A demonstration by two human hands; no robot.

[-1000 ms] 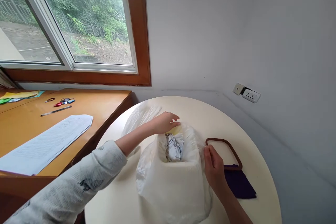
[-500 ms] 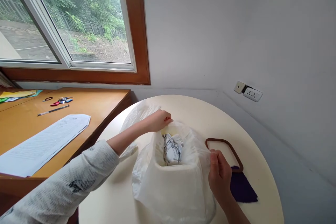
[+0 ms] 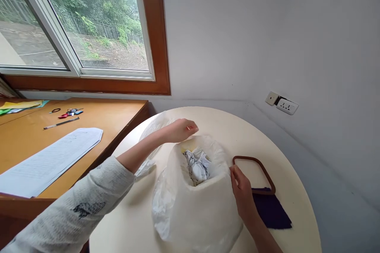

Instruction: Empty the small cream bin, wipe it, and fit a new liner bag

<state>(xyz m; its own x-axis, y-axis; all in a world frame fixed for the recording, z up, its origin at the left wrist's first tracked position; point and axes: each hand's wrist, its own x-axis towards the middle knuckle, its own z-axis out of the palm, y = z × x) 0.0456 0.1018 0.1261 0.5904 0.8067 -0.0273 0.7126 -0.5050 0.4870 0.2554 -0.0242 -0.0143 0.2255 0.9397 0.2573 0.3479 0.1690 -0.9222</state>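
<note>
A white plastic bag [image 3: 204, 217] lines and drapes over a bin-shaped container standing on the round table, hiding its walls. Crumpled printed paper [image 3: 198, 166] lies inside the opening. At the far left of the rim, my left hand [image 3: 181, 129] hovers just above the bag's edge, its fingers loosely curled with a small gap showing and no plastic visible in them. On the right side of the rim, my right hand [image 3: 242, 187] pinches the bag between thumb and fingers. Just beyond that hand lie a brown rounded frame [image 3: 264, 170] and a dark purple cloth [image 3: 271, 211].
The cream round table [image 3: 142, 221] meets the wall behind. Loose clear plastic [image 3: 147, 168] lies left of the bin. On the wooden desk [image 3: 118, 116] at left are printed sheets [image 3: 56, 162], a pen [image 3: 61, 123] and keys [image 3: 71, 113]. A wall socket [image 3: 287, 106] is at right.
My left hand has risen slightly off the far rim and released the plastic. My right hand has moved left, closer to the rim. The bag's opening has turned and shifted slightly.
</note>
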